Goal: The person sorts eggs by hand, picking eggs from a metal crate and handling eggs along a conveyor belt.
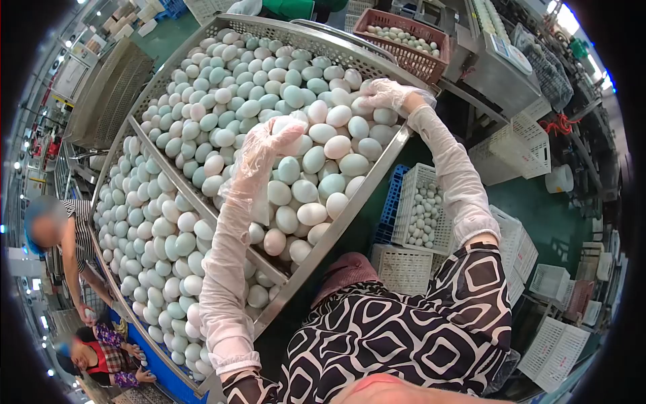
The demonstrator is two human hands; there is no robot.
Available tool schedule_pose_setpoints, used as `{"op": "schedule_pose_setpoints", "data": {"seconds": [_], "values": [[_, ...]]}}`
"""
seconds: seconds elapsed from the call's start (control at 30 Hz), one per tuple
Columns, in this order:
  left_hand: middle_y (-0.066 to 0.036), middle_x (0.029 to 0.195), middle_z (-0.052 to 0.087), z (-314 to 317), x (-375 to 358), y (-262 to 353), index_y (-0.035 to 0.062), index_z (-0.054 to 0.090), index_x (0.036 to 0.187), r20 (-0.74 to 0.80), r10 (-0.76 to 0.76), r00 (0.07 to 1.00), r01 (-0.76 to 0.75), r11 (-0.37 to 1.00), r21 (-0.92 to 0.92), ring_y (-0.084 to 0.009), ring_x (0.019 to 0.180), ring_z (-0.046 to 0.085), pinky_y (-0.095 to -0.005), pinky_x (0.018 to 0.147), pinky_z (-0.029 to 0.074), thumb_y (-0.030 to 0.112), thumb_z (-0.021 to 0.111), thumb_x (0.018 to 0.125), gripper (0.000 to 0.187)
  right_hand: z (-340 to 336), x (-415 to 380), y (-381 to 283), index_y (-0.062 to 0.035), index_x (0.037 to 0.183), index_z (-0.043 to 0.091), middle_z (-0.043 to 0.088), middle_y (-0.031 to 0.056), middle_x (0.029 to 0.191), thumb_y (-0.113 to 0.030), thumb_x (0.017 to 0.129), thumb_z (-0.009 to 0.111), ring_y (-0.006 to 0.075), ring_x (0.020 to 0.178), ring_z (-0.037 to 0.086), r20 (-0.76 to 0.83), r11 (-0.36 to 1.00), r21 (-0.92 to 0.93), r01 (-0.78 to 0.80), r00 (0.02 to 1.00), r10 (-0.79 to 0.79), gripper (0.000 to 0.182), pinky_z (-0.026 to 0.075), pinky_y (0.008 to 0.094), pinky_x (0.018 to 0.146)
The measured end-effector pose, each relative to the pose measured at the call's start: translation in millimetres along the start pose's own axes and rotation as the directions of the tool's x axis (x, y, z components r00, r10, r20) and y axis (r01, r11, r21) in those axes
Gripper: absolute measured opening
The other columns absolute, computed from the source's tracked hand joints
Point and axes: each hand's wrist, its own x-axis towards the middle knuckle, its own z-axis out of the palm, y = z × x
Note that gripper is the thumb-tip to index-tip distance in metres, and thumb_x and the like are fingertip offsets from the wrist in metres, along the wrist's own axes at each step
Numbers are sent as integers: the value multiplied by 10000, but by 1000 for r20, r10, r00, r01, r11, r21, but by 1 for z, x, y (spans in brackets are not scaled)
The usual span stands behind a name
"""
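Pale white and bluish eggs (313, 160) fill a large metal tray with a perforated rim, split by a metal divider (182, 178). My left hand (272, 135), in a clear plastic glove and white sleeve, is closed around an egg (288, 125) above the upper section. Near the right corner of that section, my right hand (387, 94), gloved the same way, rests over the eggs with its fingers curved down. What lies under its fingers is hard to make out.
A red crate (404, 57) with eggs stands beyond the tray. White crates (407, 269), one holding small eggs (425, 215), are below right, beside a blue crate (390, 205). A metal machine (501, 74) is at upper right. Two people (77, 229) work at the left.
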Motion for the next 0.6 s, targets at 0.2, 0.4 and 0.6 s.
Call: {"op": "schedule_pose_setpoints", "data": {"seconds": [0.2,0.4,0.6], "values": [[-141,1118,718,41,78,9,-2,708,1198,58,47,997,-57,982,178,-240,983,682,-373,894,521,517,726,855,622,2,-27,16,-11,1263,701,733,152,1249,-190,1006,664,242,1134,704,-622,870,244,429,757,-199,315,525,330,988],[-243,1163,703,117,166,19,-34,703,1174,114,206,972,-235,826,513,-347,1058,679,-430,952,512,524,725,829,656,8,-34,49,-10,1218,725,749,124,1209,-140,993,671,206,1080,710,-778,880,254,401,626,-61,265,538,314,971],[-295,1311,618,175,204,-30,-69,682,1185,209,424,881,-449,615,648,-459,1227,574,-491,1050,472,474,738,828,652,13,-32,52,-30,1232,730,753,148,1179,-113,954,693,268,1061,712,-779,830,341,442,627,-14,293,531,360,968]]}}
